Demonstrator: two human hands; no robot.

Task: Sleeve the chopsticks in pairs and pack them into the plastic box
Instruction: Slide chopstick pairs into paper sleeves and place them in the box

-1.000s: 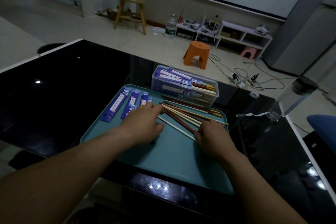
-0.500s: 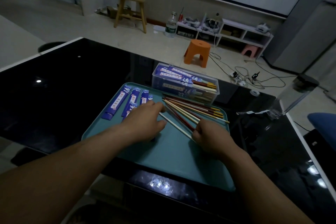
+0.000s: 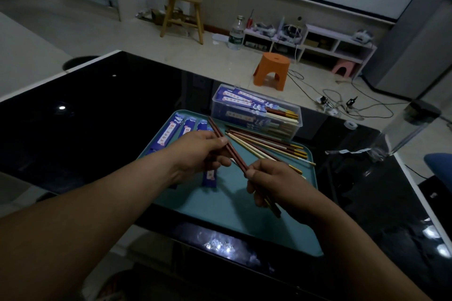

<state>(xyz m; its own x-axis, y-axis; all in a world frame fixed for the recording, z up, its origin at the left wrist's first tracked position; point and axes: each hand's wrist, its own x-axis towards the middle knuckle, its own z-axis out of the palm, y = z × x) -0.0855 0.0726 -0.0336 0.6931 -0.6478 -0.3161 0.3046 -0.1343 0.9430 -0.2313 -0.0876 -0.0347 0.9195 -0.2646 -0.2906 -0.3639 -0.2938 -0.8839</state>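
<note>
Those 2 dark red chopsticks, held just above the teal tray, probably needed their tips squared flush before going into the blue sleeve lying below the left hand. They looked slim and sat side by side. The left hand pinched them mid-length, and the right hand had its fingers curled round the lower end.

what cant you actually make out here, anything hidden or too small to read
Head view only:
- Dark red chopsticks: a stretch is hidden inside the right hand's grip.
- Blue sleeve under the left hand: the palm hides whether it is held or lying on the tray.
- Plastic box: pair count unclear, since the sleeved pairs overlap.
- Sleeve print: too small and dim to read.
</note>
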